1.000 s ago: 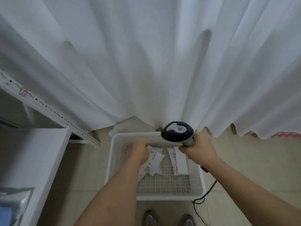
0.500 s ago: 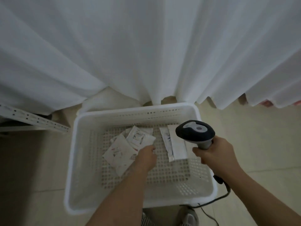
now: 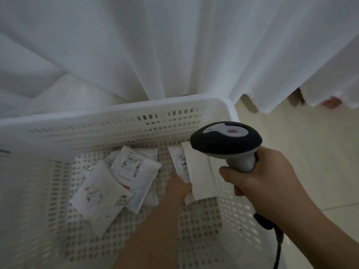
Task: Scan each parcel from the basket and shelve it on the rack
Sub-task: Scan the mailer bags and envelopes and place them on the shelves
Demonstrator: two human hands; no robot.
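Down in the white basket (image 3: 116, 123) my left hand (image 3: 179, 186) rests on the long white parcel (image 3: 200, 171) — whether it grips, I cannot tell. Two labelled parcels (image 3: 116, 183) lie just left. My right hand (image 3: 260, 181) grips the scanner (image 3: 226, 139) above — cable (image 3: 278, 247) trailing down.

The picture is dim and greyish, with soft, even light and no hard glare. The white curtain (image 3: 155, 45) across the upper half is the brightest area, its folds shaded in pale grey. The basket (image 3: 116, 121) looks smeared along its far rim and at the left edge of the frame, where the holes blur into streaks. Wide-angle bending curves the rim and stretches the lower corners. The scanner (image 3: 226, 137) at centre right is fairly sharp, with a faint sheen on its top. Label print on the parcels (image 3: 134, 171) is too soft to read.
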